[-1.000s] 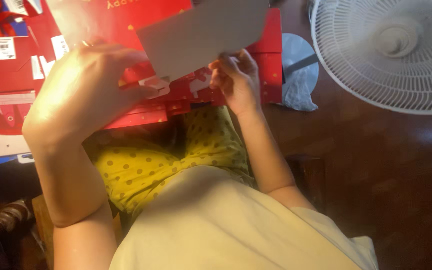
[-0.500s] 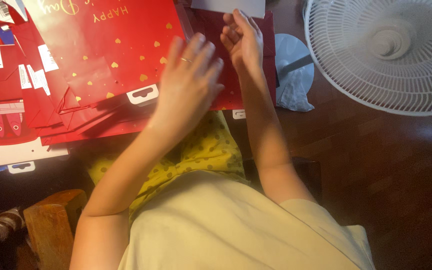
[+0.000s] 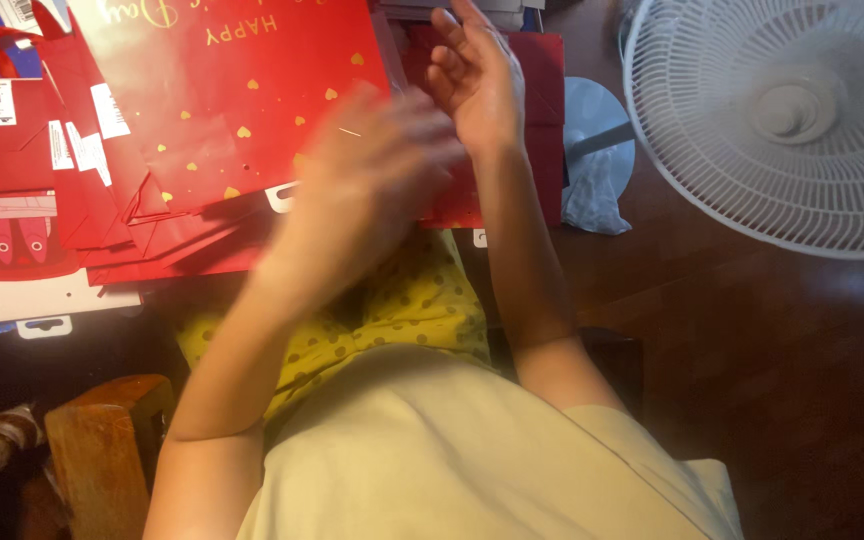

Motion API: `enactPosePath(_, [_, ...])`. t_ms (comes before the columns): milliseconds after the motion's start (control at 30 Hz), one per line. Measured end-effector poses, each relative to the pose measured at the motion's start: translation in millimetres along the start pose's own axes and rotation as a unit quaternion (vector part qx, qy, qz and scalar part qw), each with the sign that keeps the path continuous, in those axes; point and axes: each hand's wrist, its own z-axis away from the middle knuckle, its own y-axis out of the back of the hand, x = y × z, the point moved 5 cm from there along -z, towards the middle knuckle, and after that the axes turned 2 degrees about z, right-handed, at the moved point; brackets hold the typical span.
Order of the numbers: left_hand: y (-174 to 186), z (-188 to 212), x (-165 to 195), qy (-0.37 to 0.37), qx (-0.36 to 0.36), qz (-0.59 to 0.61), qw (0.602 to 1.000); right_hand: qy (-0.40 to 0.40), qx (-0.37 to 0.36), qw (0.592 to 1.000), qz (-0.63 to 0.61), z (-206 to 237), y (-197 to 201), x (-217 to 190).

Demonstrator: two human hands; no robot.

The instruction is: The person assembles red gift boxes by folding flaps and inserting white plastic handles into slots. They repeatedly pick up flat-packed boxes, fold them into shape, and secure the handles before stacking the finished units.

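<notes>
Gone from view is the grey card; left hand [image 3: 372,190], blurred, sweeps over the flat red gift bag [image 3: 222,110] on the surface, fingers spread, holding nothing. Right hand [image 3: 477,85] hovers open at the bag's far right edge, likely steadying it.

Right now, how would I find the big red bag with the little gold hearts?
Start at the white fan on the dark floor and look across to the pile of red paper things in front of the person. The red gift bag lies flat on top, beside the blurred left hand. Only it has gold hearts and gold lettering; its neighbours carry white stickers.
</notes>
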Motion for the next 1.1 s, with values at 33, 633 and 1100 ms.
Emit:
enactPosePath(33, [23,7,-9,0.022,0.024,-0.001,0.999,0.015,-0.039,0.999,0.03,2,-7,-1])
enactPosePath(633, [111,93,-94,0.322,0.314,0.072,0.89,0.203,-0.154,0.87,0.423,55,-111,34])
enactPosePath(1100, [84,108,-119,0.22,0.27,0.133,0.928,0.201,-0.197,0.835,0.473,51,-105,45])
